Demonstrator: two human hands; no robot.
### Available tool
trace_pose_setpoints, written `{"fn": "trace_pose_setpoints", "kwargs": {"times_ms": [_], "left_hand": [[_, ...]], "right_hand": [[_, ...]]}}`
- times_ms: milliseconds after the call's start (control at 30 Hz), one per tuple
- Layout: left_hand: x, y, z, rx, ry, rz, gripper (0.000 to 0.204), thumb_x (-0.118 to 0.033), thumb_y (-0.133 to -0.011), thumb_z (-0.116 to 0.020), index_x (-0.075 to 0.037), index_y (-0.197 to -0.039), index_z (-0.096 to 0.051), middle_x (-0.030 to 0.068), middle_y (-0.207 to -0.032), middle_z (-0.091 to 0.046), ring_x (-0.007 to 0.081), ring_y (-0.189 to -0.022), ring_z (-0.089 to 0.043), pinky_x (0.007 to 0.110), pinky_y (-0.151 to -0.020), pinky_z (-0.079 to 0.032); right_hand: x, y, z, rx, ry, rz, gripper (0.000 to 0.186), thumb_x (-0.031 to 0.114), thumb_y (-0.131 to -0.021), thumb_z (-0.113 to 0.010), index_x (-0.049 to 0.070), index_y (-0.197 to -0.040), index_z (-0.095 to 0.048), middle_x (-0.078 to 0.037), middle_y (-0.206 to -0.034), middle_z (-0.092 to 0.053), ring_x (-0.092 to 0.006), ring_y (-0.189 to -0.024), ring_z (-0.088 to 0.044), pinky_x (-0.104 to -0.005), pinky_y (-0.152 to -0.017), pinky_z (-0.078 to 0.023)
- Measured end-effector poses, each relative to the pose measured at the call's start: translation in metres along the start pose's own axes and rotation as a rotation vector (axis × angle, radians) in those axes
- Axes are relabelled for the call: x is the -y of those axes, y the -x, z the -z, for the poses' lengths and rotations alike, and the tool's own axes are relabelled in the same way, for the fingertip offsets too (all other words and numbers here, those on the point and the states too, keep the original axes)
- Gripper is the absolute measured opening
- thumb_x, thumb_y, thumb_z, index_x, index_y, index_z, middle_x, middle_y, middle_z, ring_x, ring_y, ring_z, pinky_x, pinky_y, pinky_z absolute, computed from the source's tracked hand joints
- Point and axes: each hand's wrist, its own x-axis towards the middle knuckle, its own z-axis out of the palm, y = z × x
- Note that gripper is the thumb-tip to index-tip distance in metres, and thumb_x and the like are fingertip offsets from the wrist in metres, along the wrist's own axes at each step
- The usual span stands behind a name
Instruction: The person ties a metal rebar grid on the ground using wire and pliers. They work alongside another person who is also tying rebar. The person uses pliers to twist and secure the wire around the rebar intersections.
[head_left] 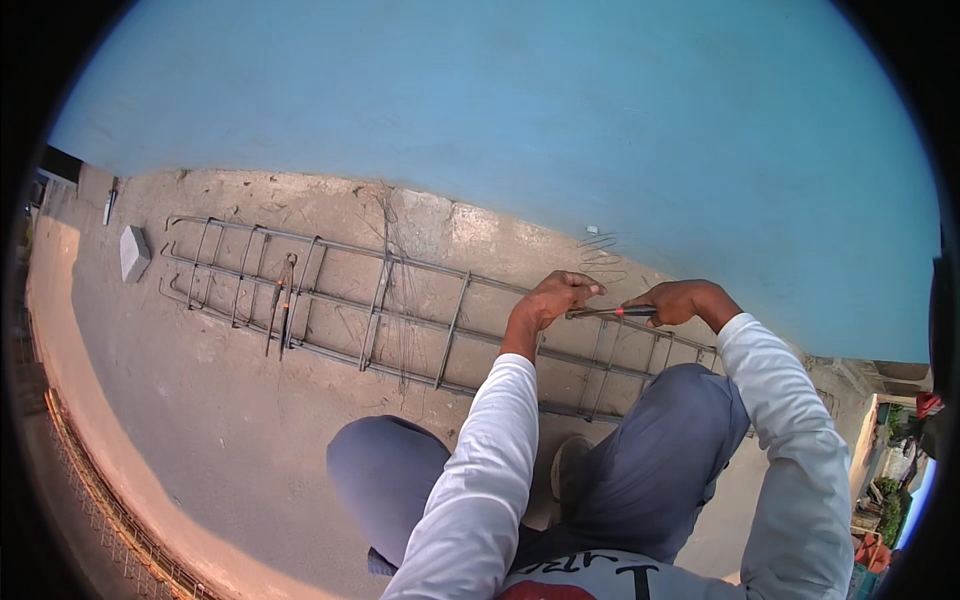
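A long rebar cage (345, 297) of steel bars and square stirrups lies across the concrete in front of my bent knees. Above its right half, my right hand (685, 302) is closed around the black and red handle of a hand tool with a thin metal shaft (592, 312). The shaft points left, and the shape of its tip is unclear. My left hand (560, 298) is beside that tip, over a bar of the cage, its fingers curled together. Whatever is between those fingers is too small to make out.
Pincers (285, 305) with orange on the handles rest on the cage's left part. Thin tie wires (400, 290) lie across its middle, and bent wires (600, 250) lie near the blue wall (520, 100). A grey block (133, 254) sits beyond the left end.
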Motion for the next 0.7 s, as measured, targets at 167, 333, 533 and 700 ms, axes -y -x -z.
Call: {"fn": "trace_pose_setpoints", "kwargs": {"times_ms": [167, 333, 533, 700], "left_hand": [[0.007, -0.009, -0.007, -0.295, 0.363, -0.047, 0.025, -0.025, -0.102, -0.065, -0.007, -0.118, -0.073, -0.0028, -0.075, -0.053, 0.0094, -0.067, -0.051, 0.026, -0.062, -0.047], [-0.01, -0.004, -0.017, -0.255, 0.234, 0.033, 0.023, -0.024, -0.103, -0.063, -0.006, -0.111, -0.075, -0.0028, -0.074, -0.053, 0.0055, -0.058, -0.047, 0.024, -0.046, -0.041], [-0.023, -0.013, -0.074, -0.069, 0.178, 0.097, 0.021, -0.022, -0.1, -0.065, -0.003, -0.105, -0.074, -0.0014, -0.073, -0.056, 0.0076, -0.055, -0.05, 0.025, -0.045, -0.041], [-0.057, -0.006, -0.119, 0.154, -0.208, 0.174, 0.021, -0.022, -0.093, -0.072, -0.002, -0.091, -0.075, -0.0013, -0.066, -0.055, 0.0111, -0.054, -0.052, 0.027, -0.048, -0.044]], "right_hand": [[-0.018, 0.006, -0.045, 0.006, -0.202, -0.035, 0.062, 0.028, -0.098, -0.065, 0.02, -0.155, -0.043, -0.015, -0.133, -0.066, -0.033, -0.123, -0.06, -0.0438, -0.103, -0.044], [-0.051, 0.015, -0.1, 0.027, -0.554, -0.162, 0.064, 0.038, -0.097, -0.066, 0.017, -0.153, -0.045, -0.019, -0.136, -0.062, -0.0356, -0.127, -0.056, -0.0454, -0.105, -0.043], [-0.069, 0.036, -0.18, -0.694, -0.444, -0.234, 0.059, 0.034, -0.098, -0.065, 0.01, -0.149, -0.045, -0.021, -0.141, -0.055, -0.0384, -0.131, -0.052, -0.0452, -0.111, -0.041], [-0.009, 0.08, -0.117, -1.345, 0.134, 0.031, 0.044, 0.013, -0.099, -0.061, 0.01, -0.142, -0.053, -0.019, -0.133, -0.061, -0.0386, -0.123, -0.057, -0.0455, -0.105, -0.046]]}}
